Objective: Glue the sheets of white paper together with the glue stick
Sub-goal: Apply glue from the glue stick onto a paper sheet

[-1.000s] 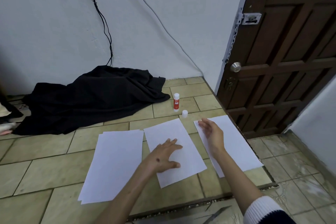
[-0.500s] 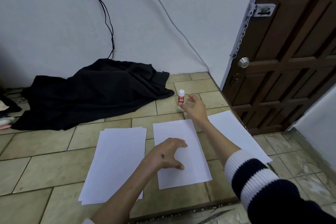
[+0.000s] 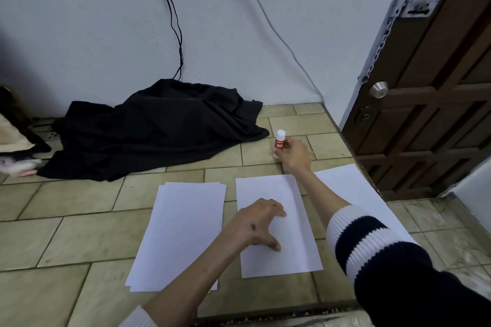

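Black cloth heaped on tiled floor against white wall. Black cable hangs down wall above cloth. Brown door right of cloth, silver knob, chain and latch above knob.

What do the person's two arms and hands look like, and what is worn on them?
Both hands are bare, with no gloves, rings or watch visible. The right arm has a ribbed knit sleeve pushed up the forearm, dark navy with white stripes and a white cuff. The left arm is bare along the forearm; only a white ribbed cuff shows at the bottom edge. The left hand has a small dark mark on its back.
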